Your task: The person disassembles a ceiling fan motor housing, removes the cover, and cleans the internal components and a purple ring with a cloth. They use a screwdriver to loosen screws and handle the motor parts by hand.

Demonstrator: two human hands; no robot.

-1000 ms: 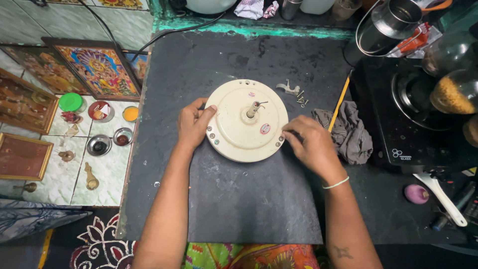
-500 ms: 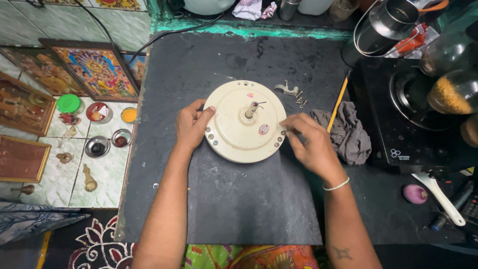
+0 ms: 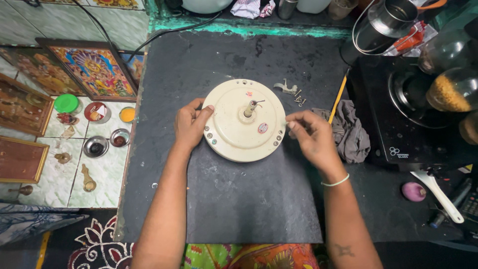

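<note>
Head view shows us looking straight down on a round cream motor housing (image 3: 244, 120), like the body of a ceiling fan, lying flat in the middle of a dark slate table (image 3: 224, 199) with a short shaft (image 3: 250, 107) standing up from its centre. Our left hand (image 3: 190, 123) rests against the housing's left rim, fingers curled loosely over the edge, steadying rather than gripping. Our right hand (image 3: 311, 135) sits at the right rim with thumb and fingertips pinched together; we cannot tell whether something small is held between them. We judge the housing to be heavy for its size, rigid metal with a smooth painted face that would slide under a flat palm, so the safer hold is at the rim, two hands on opposite sides, with fingers hooked under the edge. The shaft looks too thin and slick to lift by. Small screw heads ring the outer face. Beyond the housing lie a few loose screws and a bracket (image 3: 291, 92), near a yellow pencil (image 3: 338, 97) and a grey rag (image 3: 348, 132) just beside our right hand.
</note>
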